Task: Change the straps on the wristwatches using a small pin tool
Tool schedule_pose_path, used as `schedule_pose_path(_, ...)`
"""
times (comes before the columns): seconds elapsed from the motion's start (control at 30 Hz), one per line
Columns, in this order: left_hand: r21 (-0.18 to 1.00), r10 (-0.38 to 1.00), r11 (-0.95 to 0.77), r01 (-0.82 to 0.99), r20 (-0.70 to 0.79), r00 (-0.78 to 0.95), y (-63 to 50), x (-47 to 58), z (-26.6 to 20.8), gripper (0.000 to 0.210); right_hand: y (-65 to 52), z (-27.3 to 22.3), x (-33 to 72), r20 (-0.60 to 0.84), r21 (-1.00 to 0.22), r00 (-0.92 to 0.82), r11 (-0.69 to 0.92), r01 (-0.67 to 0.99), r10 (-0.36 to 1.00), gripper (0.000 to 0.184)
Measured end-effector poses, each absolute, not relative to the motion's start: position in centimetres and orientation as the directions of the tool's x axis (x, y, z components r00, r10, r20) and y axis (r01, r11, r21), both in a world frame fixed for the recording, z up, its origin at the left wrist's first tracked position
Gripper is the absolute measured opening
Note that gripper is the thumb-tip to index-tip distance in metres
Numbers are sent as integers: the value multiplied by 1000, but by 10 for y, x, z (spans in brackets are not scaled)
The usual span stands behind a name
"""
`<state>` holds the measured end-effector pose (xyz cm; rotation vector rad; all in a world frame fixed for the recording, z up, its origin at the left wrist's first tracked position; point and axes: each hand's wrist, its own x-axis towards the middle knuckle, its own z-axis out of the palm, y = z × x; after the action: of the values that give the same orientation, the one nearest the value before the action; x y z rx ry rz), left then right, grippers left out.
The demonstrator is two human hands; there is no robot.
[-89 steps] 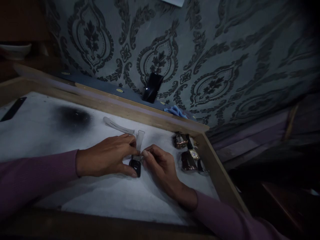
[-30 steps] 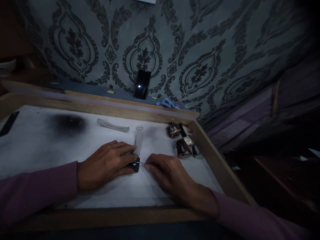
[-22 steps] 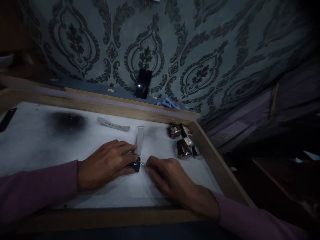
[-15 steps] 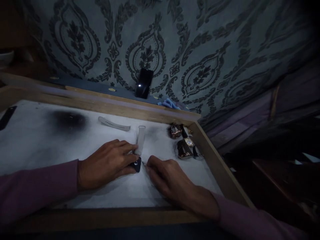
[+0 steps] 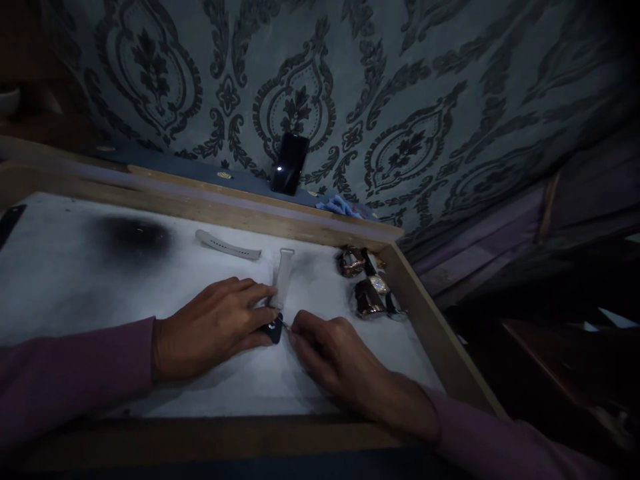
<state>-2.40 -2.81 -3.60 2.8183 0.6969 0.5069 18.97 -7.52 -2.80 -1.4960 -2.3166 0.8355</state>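
A dark smartwatch body (image 5: 273,330) lies face down on the white work surface, a pale strap (image 5: 284,275) running up from its top end. My left hand (image 5: 215,327) is closed on the watch, fingers pressing the case and the base of the strap. Pinched in my right hand (image 5: 335,350) is a thin metal tool (image 5: 285,323); its tip meets the watch's upper right edge, where strap and case join. Its exact kind is too small to make out. A second pale strap piece with holes (image 5: 227,247) rests farther back, apart from both hands.
Wooden rails (image 5: 440,333) border the white surface. Several wristwatches (image 5: 373,293) sit by the right rail. Behind the back rail a phone (image 5: 290,163) leans against the patterned wall, near a blue cloth (image 5: 339,205). A dark flat object (image 5: 10,223) lies at far left.
The camera view has shifted slightly. Both hands keep their hold on the watch and the tool, and the strap's far end leans a little more to the right.
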Motion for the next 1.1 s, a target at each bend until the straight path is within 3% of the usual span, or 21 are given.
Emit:
schedule_pose_path(0.57, 448, 554, -791, 417, 234, 799, -26, -24, -36, 17, -70, -34, 191, -69, -602, -429, 306, 738, 901, 17)
schedule_pose_path(1.1, 438, 544, -808, 394, 299, 784, -25, -26, -41, 31, -67, -36, 193, -53, -588, -458, 343, 733, 888, 13)
